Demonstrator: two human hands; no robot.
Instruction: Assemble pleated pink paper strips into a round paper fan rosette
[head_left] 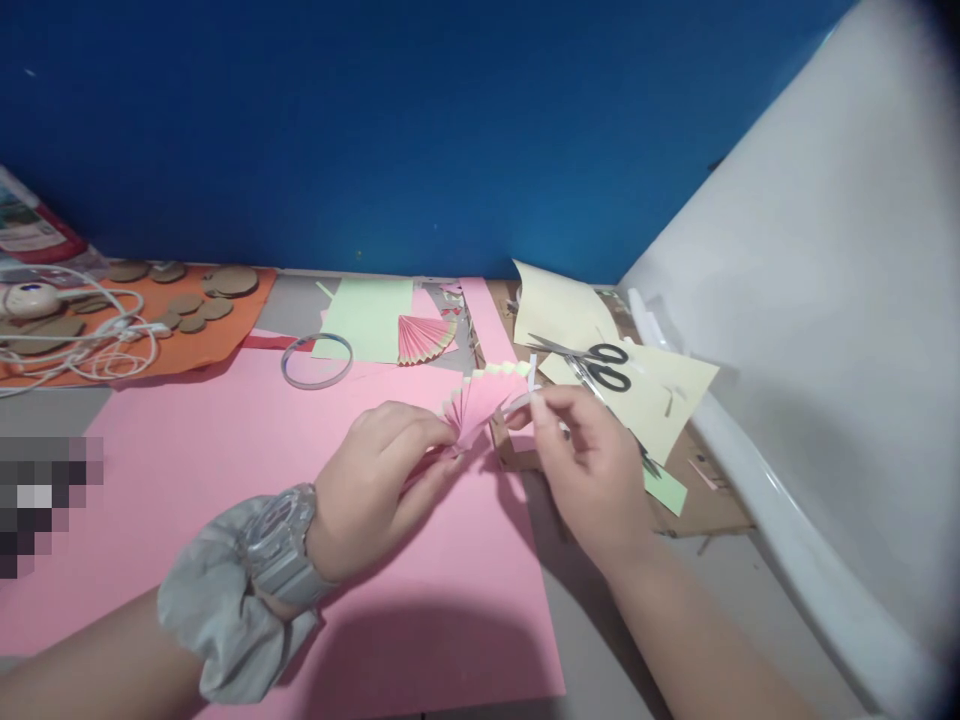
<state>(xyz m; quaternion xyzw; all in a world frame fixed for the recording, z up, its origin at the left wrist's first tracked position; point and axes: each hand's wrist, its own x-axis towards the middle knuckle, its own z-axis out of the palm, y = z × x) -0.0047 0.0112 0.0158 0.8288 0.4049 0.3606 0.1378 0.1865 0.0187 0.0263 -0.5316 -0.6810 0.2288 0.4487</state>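
A pleated pink paper fan (489, 398) with a pale yellow-green zigzag edge is pinched at its narrow base by my left hand (379, 460). To the right of the fan, my right hand (589, 465) is closed, with a thin white strip (519, 403) between thumb and fingertips; what the strip is made of I cannot tell. Both hands are above the right part of a large pink sheet (247, 440). Beyond them a second pink fan (426, 342) lies spread out, partly over a light green sheet (364, 315).
Scissors with black handles (609, 368) lie on cream paper (667, 385) at the right, over cardboard (701, 495). A thin grey ring (316, 385) rests on the pink sheet. Cardboard discs (230, 282) and white cables (135, 340) lie on orange paper (259, 300). A blue wall (420, 140) stands behind.
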